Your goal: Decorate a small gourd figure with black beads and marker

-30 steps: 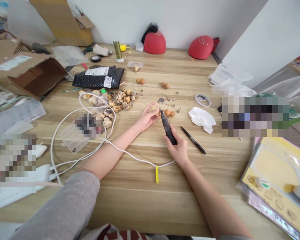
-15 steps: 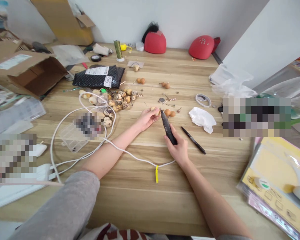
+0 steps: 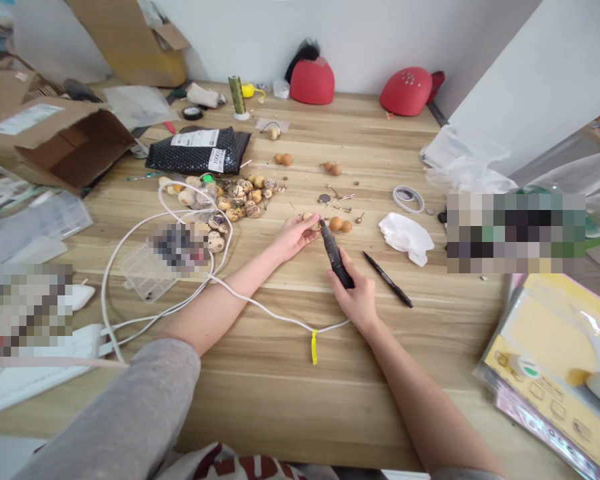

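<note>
A small tan dried gourd point(image 3: 311, 223) is held in the curled fingers of the bare left hand point(image 3: 295, 239), and a black cylindrical engraving pen point(image 3: 334, 254) is clamped in the right hand point(image 3: 353, 295), its narrow tip angled up to the gourd (whether contact is made cannot be told at this size). The two hands are close together but are kept apart, with only the tool and the gourd meeting between them. A thin white cord point(image 3: 280, 315), marked by a yellow tag point(image 3: 314, 348), is trailed from the pen across the light wooden table point(image 3: 280, 407). Two plain orange-brown gourds point(image 3: 340, 225) are seen just beyond the left hand's fingertips, and a slim black marker pen point(image 3: 387, 279) is laid to the right of the right hand. A heap of speckled, patterned gourds point(image 3: 243, 205) is piled further left, partly looped by a white cable point(image 3: 160, 230) and bordered by a clear plastic compartment box point(image 3: 145, 275). Behind it, a black bubble mailer point(image 3: 197, 152) is laid flat, while a crumpled white tissue point(image 3: 406, 239) and a coil of white tape point(image 3: 409, 199) are placed to the right. Two red domed objects point(image 3: 312, 81) are set against the far wall.
</note>
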{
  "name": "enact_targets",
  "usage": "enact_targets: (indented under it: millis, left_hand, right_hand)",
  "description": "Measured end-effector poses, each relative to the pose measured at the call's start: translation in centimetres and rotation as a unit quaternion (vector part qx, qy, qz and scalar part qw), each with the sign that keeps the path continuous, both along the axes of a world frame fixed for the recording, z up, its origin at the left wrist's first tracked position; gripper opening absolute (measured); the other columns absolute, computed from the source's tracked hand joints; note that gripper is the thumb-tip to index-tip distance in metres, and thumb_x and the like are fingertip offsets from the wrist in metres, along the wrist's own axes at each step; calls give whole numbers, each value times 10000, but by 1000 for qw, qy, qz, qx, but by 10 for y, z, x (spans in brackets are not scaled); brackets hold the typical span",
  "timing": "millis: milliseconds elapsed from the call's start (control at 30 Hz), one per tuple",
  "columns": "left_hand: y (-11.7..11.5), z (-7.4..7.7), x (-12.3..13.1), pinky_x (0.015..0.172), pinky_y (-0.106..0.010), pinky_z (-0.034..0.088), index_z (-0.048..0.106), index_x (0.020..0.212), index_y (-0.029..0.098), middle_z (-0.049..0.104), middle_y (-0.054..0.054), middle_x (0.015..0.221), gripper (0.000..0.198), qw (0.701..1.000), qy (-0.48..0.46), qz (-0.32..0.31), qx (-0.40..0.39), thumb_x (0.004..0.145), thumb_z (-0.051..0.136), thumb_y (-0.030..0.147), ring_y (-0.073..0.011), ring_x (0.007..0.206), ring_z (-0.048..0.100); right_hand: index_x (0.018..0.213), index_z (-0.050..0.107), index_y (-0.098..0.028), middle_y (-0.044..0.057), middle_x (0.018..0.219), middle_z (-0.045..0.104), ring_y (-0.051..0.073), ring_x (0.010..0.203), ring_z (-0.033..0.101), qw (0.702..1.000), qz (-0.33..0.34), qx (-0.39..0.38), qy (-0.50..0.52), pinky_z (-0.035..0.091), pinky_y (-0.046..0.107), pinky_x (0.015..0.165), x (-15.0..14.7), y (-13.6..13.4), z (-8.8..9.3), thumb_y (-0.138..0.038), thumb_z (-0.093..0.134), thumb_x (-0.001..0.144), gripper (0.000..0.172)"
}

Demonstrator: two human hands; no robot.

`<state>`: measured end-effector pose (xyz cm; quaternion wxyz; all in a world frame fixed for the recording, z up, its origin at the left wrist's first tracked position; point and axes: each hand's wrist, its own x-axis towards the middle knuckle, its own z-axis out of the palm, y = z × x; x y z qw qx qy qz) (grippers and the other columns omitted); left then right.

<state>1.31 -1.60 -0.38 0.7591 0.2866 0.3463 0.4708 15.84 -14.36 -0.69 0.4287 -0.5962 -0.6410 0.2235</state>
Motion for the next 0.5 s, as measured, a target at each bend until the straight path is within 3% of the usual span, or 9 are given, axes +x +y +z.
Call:
enact_targets:
  millis: [200,367,500]
  left_hand:
    - [1,0,0,599,-143,484,620,802,111,645,2,705,137,1000,-14,1,-6,747,711,196,-57,629,618]
    - [1,-2,0,575,-142,482,600,795,123,655,-13,748,151,1000,-6,-2,1,756,704,225,-68,650,624]
    - [1,0,0,559,-139,475,619,822,124,654,-11,744,127,1000,-8,-2,-7,764,694,208,-64,631,618]
  right_hand:
    - [1311,521,-121,109,1109,696,262,1062,646,1000,-12,-7,-6,530,329,866,0,0,3,-323,532,817,534]
    - [1315,517,-129,117,1180,662,256,1010,669,1000,-4,-6,-9,534,325,856,-1,-1,2,-333,532,821,536]
    - [1325,508,-141,110,1152,677,261,1079,637,1000,-7,-8,-10,521,332,886,0,-1,1,-340,524,828,535]
